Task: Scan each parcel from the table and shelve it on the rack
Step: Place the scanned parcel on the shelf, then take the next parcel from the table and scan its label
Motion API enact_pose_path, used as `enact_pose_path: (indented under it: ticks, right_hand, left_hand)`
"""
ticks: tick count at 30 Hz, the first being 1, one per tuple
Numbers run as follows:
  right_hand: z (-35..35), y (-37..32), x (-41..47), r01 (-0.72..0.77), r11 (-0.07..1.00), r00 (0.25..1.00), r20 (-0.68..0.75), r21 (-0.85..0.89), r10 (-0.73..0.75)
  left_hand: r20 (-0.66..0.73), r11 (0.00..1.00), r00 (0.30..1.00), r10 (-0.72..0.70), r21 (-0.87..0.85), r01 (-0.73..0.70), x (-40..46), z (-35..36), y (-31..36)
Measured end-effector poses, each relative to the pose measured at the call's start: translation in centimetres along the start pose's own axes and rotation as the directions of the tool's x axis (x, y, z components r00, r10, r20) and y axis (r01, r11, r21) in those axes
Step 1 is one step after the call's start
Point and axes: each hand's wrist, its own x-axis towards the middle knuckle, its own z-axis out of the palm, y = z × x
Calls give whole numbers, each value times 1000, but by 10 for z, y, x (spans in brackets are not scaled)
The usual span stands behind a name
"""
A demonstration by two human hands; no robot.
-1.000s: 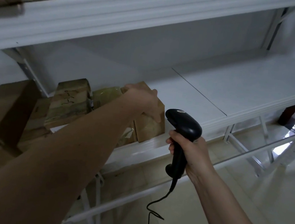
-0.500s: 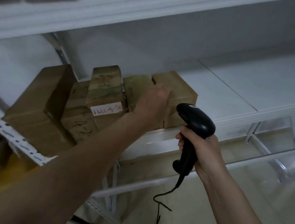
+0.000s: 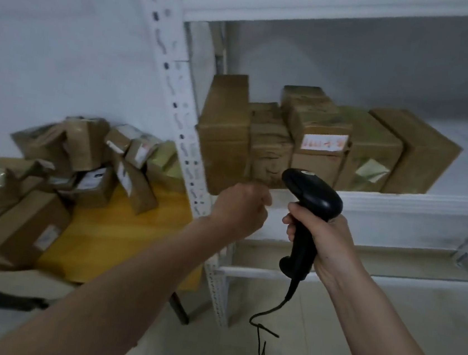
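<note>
White steel makes up the rack (image 3: 164, 61), whose middle shelf (image 3: 416, 202) is loaded at its left end with a row of five brown cardboard parcels (image 3: 313, 139) set side by side, touching. One of them is marked by a white label with red writing (image 3: 324, 142). To the left, just beside the rack's perforated upright, a yellow bench (image 3: 121, 237) is heaped with further taped parcels (image 3: 62, 163). The left hand (image 3: 241, 207) is seen loosely curled with nothing held, just below the shelf's front edge. A black corded barcode scanner (image 3: 309, 212) is gripped by the right hand (image 3: 327, 243) around its handle.
</note>
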Motion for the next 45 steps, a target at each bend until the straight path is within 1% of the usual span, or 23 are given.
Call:
enact_pose_path:
  ticks: [3, 6, 10, 13, 18, 22, 29, 33, 36, 41, 45]
  right_hand:
    - [53, 25, -11, -47, 998, 997, 62, -33, 49]
    - [104, 54, -24, -82, 995, 988, 126, -60, 88]
    - [163, 96, -38, -118, 986, 978, 157, -120, 137]
    - [204, 124, -49, -140, 977, 968, 183, -160, 169]
    - [259, 158, -63, -164, 961, 949, 231, -221, 215]
    - [292, 177, -62, -176, 943, 931, 262, -284, 253]
    - [357, 202, -30, -199, 923, 894, 325, -330, 309]
    - [398, 210, 1, -219, 918, 875, 351, -330, 334]
    - [427, 214, 31, -218, 918, 862, 375, -330, 340]
    - [469, 215, 72, -206, 903, 827, 427, -376, 366]
    - [500, 220, 96, -244, 893, 826, 401, -378, 396]
  left_hand:
    - [-2, 992, 992, -127, -3, 127, -35, -18, -56]
    - [8, 977, 977, -211, -19, 211, -72, -34, -111]
    - [6, 946, 947, -321, -41, 321, -123, -48, -182]
    - [40, 915, 916, -399, -52, 401, -161, -52, -231]
    - [64, 841, 844, -533, -68, 537, -205, -54, -298]
    - [87, 800, 802, -591, -68, 597, -223, -54, -339]
    - [71, 751, 750, -658, -20, 660, -224, -63, -403]
    - [69, 719, 716, -695, 25, 695, -199, -77, -448]
    - [22, 700, 700, -714, 20, 714, -171, -86, -479]
    - [-58, 623, 624, -779, 30, 781, -135, -97, -525]
    - [-86, 536, 539, -838, 60, 842, -121, -100, -560]
